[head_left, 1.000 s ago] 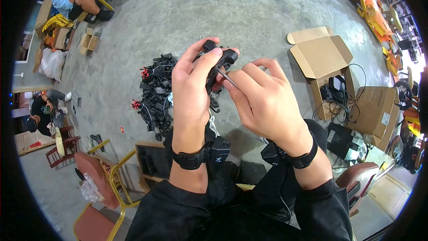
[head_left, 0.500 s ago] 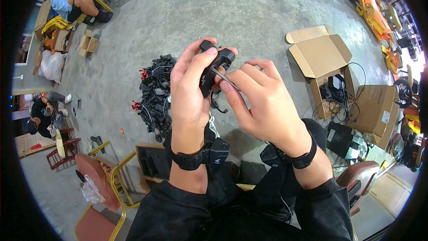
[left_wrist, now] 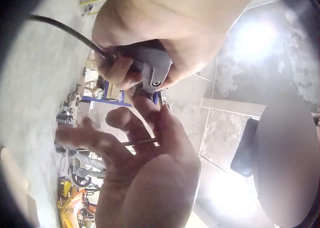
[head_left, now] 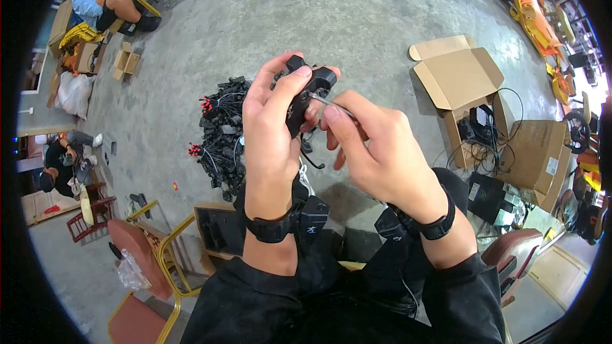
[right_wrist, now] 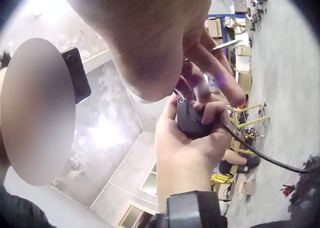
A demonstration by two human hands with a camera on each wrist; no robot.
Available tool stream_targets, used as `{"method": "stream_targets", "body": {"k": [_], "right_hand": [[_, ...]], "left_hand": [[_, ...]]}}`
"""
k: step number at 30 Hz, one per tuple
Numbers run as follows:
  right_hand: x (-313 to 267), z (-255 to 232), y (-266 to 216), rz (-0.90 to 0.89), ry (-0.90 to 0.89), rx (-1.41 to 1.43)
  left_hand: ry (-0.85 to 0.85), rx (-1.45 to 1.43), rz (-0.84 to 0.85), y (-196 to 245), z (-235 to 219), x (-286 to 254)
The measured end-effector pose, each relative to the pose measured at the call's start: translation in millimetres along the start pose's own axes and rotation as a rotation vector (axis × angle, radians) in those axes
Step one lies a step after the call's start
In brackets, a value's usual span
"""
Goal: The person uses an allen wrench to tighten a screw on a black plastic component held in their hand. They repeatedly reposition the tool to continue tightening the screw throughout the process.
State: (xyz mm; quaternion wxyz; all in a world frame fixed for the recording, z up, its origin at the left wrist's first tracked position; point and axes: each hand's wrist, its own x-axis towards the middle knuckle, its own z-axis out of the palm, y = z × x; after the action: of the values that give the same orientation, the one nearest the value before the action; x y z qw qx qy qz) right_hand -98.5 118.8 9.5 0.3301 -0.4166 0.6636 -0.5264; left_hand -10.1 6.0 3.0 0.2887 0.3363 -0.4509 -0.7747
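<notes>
My left hand (head_left: 271, 121) holds a black plastic device (head_left: 296, 112), its thumb lying on top. The device shows as a dark rounded shell (right_wrist: 192, 122) with a cable trailing from it in the right wrist view. My right hand (head_left: 386, 146) pinches a thin metal rod (head_left: 335, 104) between thumb and index finger, and the rod's tip meets the device's face. In the left wrist view part of the rod (left_wrist: 142, 142) shows between the right hand's fingers. The rod's far end is hidden by that hand.
A pile of black parts with red-tipped wires (head_left: 223, 134) lies on the floor below the hands. At the right stand an open cardboard box (head_left: 460, 83) with cables and a closed carton (head_left: 532, 159). Chairs (head_left: 137, 261) are at lower left; people sit at the left.
My right hand has changed its grip on the rod: the thumb is now on top and the other fingers hang lower. The left hand and device have barely moved.
</notes>
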Motion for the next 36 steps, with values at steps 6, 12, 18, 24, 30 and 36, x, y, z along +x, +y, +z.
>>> {"method": "stream_targets", "body": {"k": [6,12,18,24,30,36], "right_hand": [[5,0,10,-0.428,0.146,-0.535],[7,2,19,-0.560,0.194,-0.610],[8,1,17,-0.554,0.211,-0.685],[3,2,9,-0.177,0.065,-0.278],[7,2,12,-0.432,0.173,-0.524],[8,5,17,-0.522,0.204,-0.528]], "left_hand": [[0.025,-0.047,0.003,0,1,0],[0.042,-0.029,0.007,-1,4,0],[0.081,0.011,0.045,-3,3,2],[0.068,-0.033,0.052,-3,3,1],[0.043,-0.060,0.045,-2,0,1],[0.047,-0.005,0.069,-2,0,0]]}}
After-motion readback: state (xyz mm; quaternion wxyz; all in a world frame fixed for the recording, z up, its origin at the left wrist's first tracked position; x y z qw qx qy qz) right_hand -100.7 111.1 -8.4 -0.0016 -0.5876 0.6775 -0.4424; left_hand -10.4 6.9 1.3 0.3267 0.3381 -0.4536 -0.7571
